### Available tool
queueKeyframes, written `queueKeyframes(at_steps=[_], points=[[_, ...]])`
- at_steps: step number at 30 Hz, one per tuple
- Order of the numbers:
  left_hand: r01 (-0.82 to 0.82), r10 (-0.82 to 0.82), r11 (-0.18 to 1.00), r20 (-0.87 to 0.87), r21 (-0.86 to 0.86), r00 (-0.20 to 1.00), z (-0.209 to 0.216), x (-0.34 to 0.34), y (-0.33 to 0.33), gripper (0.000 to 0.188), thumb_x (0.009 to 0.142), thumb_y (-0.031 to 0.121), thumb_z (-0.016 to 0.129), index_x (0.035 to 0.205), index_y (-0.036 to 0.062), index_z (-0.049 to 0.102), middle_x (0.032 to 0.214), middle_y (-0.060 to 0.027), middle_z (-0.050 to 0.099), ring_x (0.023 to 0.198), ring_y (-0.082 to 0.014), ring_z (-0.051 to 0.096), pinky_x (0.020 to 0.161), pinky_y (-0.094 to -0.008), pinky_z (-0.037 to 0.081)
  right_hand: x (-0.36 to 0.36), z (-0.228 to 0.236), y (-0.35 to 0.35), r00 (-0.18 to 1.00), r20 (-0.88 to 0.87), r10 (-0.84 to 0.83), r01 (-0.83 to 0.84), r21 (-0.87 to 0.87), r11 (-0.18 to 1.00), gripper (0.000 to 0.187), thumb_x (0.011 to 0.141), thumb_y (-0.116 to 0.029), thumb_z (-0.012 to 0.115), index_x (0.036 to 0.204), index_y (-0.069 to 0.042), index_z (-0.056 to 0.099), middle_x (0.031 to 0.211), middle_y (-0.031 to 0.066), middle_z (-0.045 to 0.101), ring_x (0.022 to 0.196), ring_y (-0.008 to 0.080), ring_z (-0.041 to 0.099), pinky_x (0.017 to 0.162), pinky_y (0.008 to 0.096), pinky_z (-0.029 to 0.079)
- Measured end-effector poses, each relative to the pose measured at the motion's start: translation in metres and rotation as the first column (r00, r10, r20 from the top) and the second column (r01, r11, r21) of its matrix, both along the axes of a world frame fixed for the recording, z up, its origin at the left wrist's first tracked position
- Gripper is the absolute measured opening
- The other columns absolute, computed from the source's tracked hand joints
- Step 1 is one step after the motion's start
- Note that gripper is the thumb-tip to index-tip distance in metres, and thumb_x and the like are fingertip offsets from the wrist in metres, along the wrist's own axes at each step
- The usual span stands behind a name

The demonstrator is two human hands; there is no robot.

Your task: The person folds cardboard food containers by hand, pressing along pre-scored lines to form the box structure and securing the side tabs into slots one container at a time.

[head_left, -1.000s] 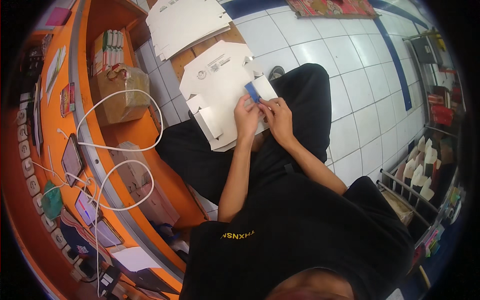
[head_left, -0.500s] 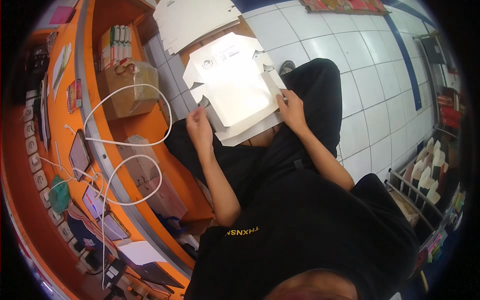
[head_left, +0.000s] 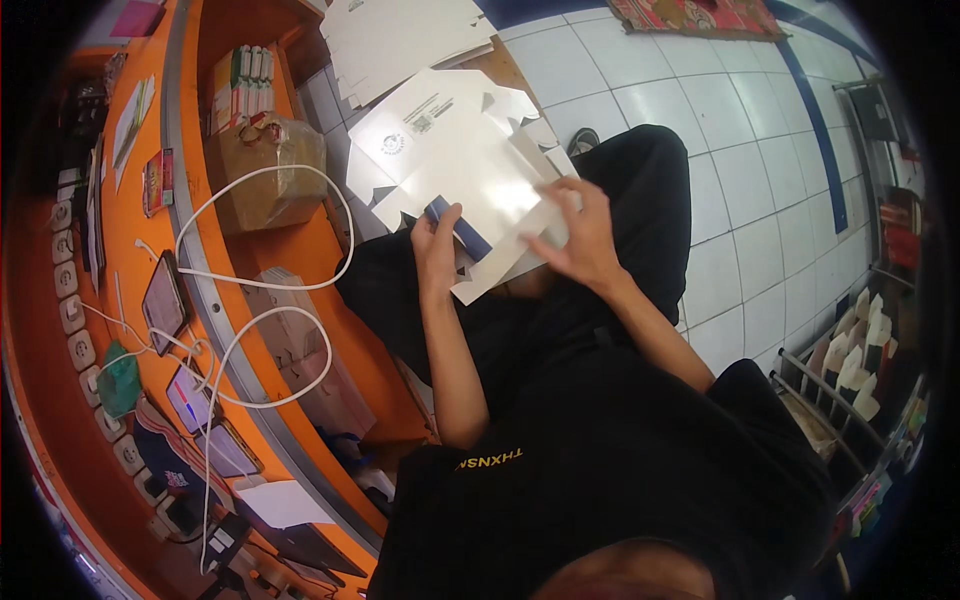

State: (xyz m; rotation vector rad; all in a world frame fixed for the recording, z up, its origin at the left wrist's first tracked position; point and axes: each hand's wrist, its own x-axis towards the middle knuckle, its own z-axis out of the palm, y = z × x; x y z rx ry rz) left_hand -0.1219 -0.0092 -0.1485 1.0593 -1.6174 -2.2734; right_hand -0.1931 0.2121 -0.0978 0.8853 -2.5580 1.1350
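Note:
A white flat cardboard box, cut with notched flaps, lies over my lap and a wooden surface. Its left side flap is raised, showing a dark blue face. My left hand grips that flap between thumb and fingers. At the near right corner is my right hand, thumb and fingers apart, slightly blurred by motion. Whether its fingertips touch the cardboard, I cannot tell. Printing shows on the far part of the box.
More flat white cardboard is stacked beyond the box. An orange counter on the left carries phones and white cables. Below it sits a taped brown carton. A metal rack with folded boxes stands at right.
The box has turned clockwise, and its left flap has come up, showing blue. My left hand has moved right onto the flap. My right hand has let go of the right edge, its fingers spreading.

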Motion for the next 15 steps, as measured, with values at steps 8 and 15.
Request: queueKeyframes(at_steps=[8, 15], points=[[-0.151, 0.160, 0.974, -0.042, 0.172, 0.986, 0.007, -0.009, 0.027, 0.033, 0.099, 0.024, 0.073, 0.121, 0.0017, 0.060, 0.107, -0.0054, 0.065, 0.094, -0.0161, 0.067, 0.077, -0.0341, 0.057, 0.025, -0.009, -0.026, 0.921, 0.170, 0.350, -0.318, -0.186, 0.929, 0.020, 0.083, -0.008, 0.079, 0.100, -0.006, 0.068, 0.094, 0.0105, 0.065, 0.092, 0.0278, 0.063, 0.086, 0.0425, 0.050], [-0.085, 0.091, 0.995, -0.124, 0.050, 0.988, 0.001, -0.010, 0.040, 0.033, 0.101, 0.026, 0.072, 0.116, -0.0005, 0.059, 0.102, -0.0068, 0.066, 0.085, -0.0144, 0.067, 0.070, -0.0312, 0.059, 0.025, -0.016, -0.040, 0.920, 0.382, 0.087, -0.033, -0.146, 0.989, 0.011, 0.089, -0.004, 0.074, 0.096, -0.001, 0.065, 0.088, 0.0143, 0.062, 0.085, 0.0307, 0.063, 0.076, 0.0410, 0.050]])
